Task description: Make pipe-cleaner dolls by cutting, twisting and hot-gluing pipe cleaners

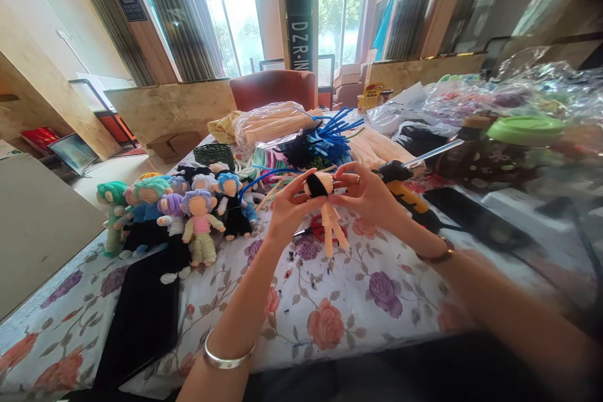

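Observation:
Between both hands hangs a small peach doll (328, 217) made of fuzzy pipe cleaners, with black fuzz covering part of its head and its legs dangling. My left hand (293, 201) pinches the left side of the head, thumb below and fingers above. From the other side my right hand (360, 191) grips the head between thumb and fingers. Below the doll, partly hidden behind it, lie red-handled scissors (316, 226) on the flowered tablecloth (348, 308). Small black scraps (292, 255) are scattered near them.
Several finished dolls (202, 220) crowd the left side beside a black tablet-like slab (141, 320). Blue pipe cleaners (336, 135) and a bagged peach bundle (277, 125) lie behind. A glue gun (407, 195) sits right, near a green-lidded jar (525, 132) and plastic bags (509, 91).

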A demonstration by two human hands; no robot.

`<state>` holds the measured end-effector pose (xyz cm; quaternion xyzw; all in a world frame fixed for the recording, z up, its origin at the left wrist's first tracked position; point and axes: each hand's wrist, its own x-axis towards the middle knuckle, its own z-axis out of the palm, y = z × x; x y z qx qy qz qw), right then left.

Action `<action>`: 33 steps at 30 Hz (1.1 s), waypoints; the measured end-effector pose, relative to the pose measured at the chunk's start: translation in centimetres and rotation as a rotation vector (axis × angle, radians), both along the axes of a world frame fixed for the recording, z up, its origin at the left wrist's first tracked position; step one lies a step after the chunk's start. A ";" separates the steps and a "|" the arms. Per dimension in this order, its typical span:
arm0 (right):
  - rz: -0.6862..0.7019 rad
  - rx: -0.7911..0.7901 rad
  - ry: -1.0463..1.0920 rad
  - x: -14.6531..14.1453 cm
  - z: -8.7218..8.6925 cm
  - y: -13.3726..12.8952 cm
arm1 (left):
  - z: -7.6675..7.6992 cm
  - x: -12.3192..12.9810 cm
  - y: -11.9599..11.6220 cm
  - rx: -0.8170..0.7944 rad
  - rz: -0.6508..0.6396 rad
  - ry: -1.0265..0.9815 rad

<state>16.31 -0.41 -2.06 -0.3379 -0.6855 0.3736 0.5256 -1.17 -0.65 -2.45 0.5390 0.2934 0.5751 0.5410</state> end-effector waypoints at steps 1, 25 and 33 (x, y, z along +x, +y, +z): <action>-0.010 0.005 -0.007 0.0 0.0 0.0 | 0.0 0.0 0.0 0.000 0.001 -0.001; -0.046 0.505 -0.431 0.9 2.3 -1.5 | 0.3 0.4 -0.6 0.114 -0.012 0.101; -0.063 0.528 -0.450 1.1 2.1 -1.0 | 0.3 0.2 -0.8 0.110 -0.058 0.116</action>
